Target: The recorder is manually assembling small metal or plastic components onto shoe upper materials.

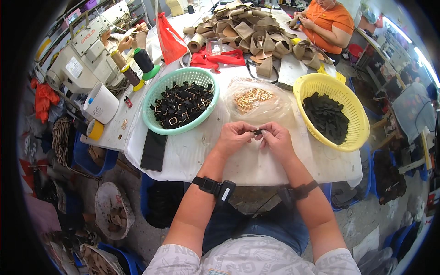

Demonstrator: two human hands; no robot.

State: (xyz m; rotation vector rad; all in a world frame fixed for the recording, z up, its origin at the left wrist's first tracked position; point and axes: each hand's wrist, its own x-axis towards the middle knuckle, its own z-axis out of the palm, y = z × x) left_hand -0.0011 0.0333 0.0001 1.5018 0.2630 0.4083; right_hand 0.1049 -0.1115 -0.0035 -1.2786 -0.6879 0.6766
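- Just above the white table [275, 169], at the centre of the view, a small dark strap piece [256, 132] with a glint of metal is pinched between both hands — too small to make out in detail.
- The left hand [233, 136] closes thumb and forefinger on its left end; the right hand [276, 139] nips the right end the same way, other fingers curled in.
- It looks light and limp — likely soft webbing with one hard metal part; a fingertip pinch at each end, close to the metal, seems the surest hold, since so small a piece could slip free.
- Beyond the hands lies a clear plastic bag [257, 101] of gold-coloured buckles.
- To the left stands a green basket [156, 123] of black pieces fitted with buckles; to the right, a yellow basket [357, 133] of plain black pieces.
- A black phone [153, 150] lies beside the green basket.
- Farther back sit tan strap loops [247, 32], and another person in an orange shirt [331, 23] works there.
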